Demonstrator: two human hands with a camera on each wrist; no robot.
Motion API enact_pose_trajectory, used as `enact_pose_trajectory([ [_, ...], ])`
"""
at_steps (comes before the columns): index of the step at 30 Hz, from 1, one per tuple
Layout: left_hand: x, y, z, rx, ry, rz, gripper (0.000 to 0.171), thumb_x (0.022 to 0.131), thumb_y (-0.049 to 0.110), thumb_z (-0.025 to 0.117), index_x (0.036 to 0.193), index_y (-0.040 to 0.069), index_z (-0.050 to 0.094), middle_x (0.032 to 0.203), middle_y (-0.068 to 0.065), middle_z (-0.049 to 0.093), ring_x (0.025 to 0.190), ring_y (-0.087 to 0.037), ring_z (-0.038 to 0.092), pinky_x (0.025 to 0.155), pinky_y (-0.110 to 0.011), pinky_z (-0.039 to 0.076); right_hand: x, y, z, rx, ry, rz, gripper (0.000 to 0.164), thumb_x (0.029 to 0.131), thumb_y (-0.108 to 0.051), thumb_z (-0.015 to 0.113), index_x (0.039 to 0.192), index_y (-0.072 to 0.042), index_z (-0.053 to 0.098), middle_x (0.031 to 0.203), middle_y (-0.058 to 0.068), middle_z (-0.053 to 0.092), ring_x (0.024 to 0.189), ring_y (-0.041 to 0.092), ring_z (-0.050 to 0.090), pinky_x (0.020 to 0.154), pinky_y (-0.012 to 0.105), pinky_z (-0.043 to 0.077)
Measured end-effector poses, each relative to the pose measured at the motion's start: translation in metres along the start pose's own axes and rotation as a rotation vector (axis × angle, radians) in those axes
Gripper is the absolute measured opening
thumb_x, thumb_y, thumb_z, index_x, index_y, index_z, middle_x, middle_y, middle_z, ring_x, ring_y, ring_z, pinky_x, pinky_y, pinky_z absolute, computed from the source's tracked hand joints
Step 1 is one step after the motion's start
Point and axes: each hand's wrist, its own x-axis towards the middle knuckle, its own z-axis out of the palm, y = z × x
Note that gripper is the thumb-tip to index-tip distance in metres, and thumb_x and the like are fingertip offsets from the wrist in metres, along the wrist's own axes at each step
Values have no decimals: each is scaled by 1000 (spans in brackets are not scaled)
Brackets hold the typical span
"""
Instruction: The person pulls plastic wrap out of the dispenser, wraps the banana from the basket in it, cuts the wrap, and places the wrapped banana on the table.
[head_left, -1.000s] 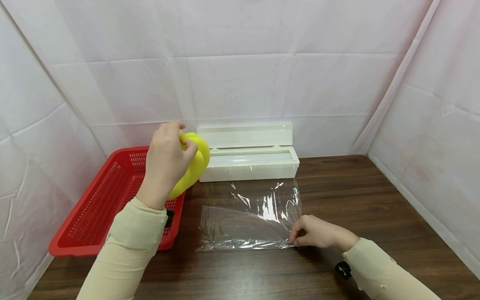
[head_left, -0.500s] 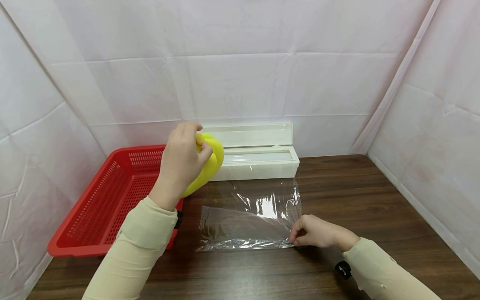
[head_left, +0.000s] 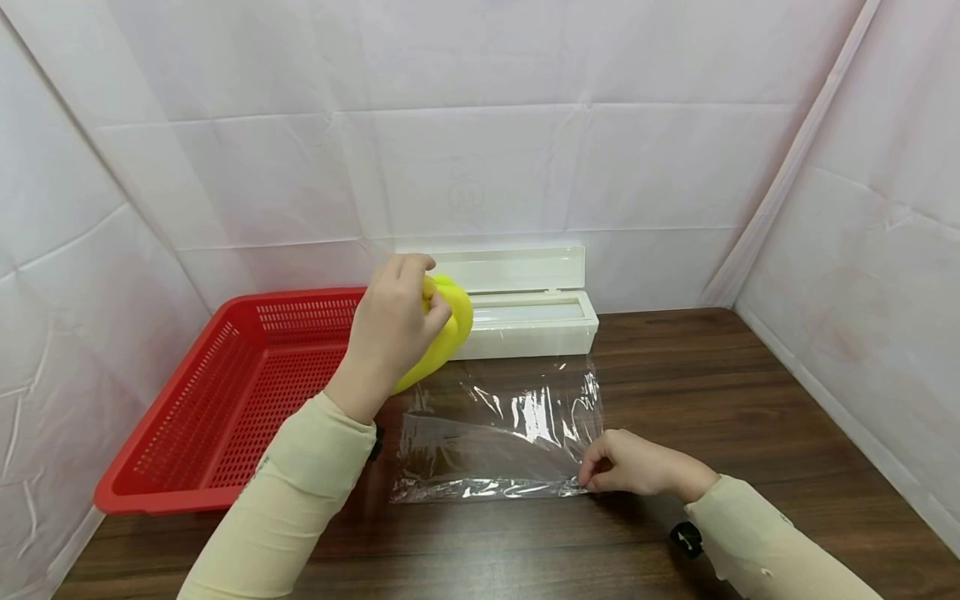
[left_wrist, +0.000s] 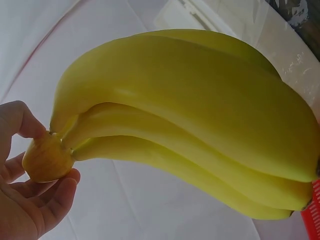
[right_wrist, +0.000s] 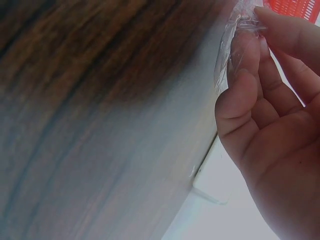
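Note:
A yellow bunch of bananas hangs from my left hand, whose thumb and fingers pinch its brown stem end. In the head view the bunch is held up in front of the white box, partly hidden by the hand. My right hand pinches the near right corner of a sheet of clear plastic wrap. The sheet stretches over the table from the white wrap dispenser box, whose lid stands raised at the back. In the right wrist view, crumpled film shows between thumb and fingers.
A red perforated basket stands on the left of the dark wooden table; the left forearm passes in front of its right side. White cloth walls enclose the back and both sides.
My left hand has moved to the right with the bananas, from over the basket's right edge to in front of the dispenser box. The right hand and the wrap have stayed in place.

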Motion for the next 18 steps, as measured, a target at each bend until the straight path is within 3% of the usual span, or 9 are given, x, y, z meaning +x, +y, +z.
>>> enact_pose_trajectory([
  [12,-3,6,9,-2,-23,43,28,73,0,58,101,-5,59,97,-19,64,79,-34,59,66,-38,50,1,-1,0,-1,-7,0,8,80,-1,66,81,-6,72,77,0,69,67,-6,52,62,17,48],
  [18,-5,9,15,-3,-74,16,28,75,1,58,103,-4,60,99,-18,64,83,-34,60,68,-39,51,1,-2,0,7,-12,6,9,80,0,65,82,-6,72,78,-1,69,68,-5,53,62,18,48],
])
